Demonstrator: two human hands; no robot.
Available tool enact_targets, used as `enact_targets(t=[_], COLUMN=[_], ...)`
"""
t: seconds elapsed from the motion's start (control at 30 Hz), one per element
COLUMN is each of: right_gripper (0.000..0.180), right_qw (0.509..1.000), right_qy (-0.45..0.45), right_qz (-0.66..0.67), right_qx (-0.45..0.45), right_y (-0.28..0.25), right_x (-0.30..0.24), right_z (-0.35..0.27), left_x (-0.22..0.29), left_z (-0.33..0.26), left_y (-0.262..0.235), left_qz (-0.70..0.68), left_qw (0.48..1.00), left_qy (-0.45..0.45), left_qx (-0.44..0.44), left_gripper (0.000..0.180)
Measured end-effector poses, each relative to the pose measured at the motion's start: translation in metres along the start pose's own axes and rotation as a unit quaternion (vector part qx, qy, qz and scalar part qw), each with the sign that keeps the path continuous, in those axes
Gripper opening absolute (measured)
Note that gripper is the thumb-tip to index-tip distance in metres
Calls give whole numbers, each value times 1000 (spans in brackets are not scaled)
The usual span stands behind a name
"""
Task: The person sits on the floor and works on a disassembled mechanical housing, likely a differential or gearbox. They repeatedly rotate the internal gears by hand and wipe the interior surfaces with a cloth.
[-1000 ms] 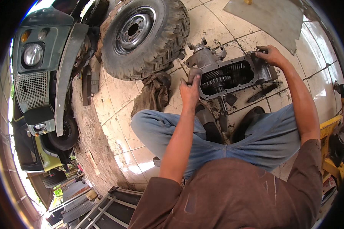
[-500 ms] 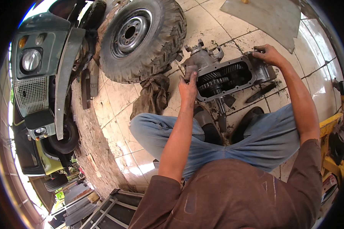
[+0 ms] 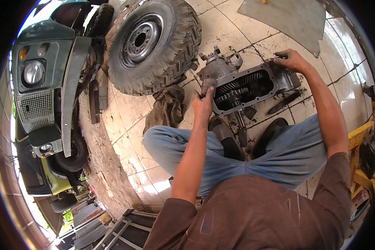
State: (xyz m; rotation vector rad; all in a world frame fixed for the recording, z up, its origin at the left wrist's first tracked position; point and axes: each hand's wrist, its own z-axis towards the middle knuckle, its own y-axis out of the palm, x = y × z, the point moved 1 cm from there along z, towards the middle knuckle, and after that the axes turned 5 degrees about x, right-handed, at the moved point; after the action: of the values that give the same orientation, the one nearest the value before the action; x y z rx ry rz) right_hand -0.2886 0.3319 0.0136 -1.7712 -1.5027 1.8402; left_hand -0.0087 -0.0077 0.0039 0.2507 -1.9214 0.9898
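Note:
A grey metal gearbox (image 3: 242, 92) rests on the tiled floor in front of my feet, its large side opening facing up toward me. Toothed gears (image 3: 233, 95) and a dark cavity show inside. From its near side a shaft (image 3: 240, 119) sticks out between my shoes. My left hand (image 3: 203, 105) is closed on the left end of the housing, thumb up along a rounded boss. At the opposite end, the fingers of my right hand (image 3: 292, 61) curl over the upper corner of the casing. The undersides of both grips are hidden.
A big knobbly-tyred wheel (image 3: 156, 46) lies beyond the gearbox to the left, with a dark, crumpled rag (image 3: 166, 107) by it. A flat sheet (image 3: 289, 21) lies at the far right. A vehicle front (image 3: 35, 75) stands left; a yellow metal frame (image 3: 359, 137) is at right.
The whole view has tipped slightly, so the wheel and vehicle sit a little lower. Both hands keep their places on the gearbox, which stays nearly still.

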Motion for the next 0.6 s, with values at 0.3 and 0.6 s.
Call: enact_targets(t=[0.3, 0.6], right_gripper=[66, 60], right_qw=[999, 995], right_qy=[15, 78], right_qz=[44, 35], right_qx=[-27, -58], right_y=[-2, -5], right_x=[-12, -43], right_z=[2, -11], left_x=[6, 24], left_z=[17, 11], left_y=[6, -2], left_qz=[7, 64], left_qw=[1000, 997], left_qy=[14, -4], left_qx=[14, 34], left_gripper=[121, 115])
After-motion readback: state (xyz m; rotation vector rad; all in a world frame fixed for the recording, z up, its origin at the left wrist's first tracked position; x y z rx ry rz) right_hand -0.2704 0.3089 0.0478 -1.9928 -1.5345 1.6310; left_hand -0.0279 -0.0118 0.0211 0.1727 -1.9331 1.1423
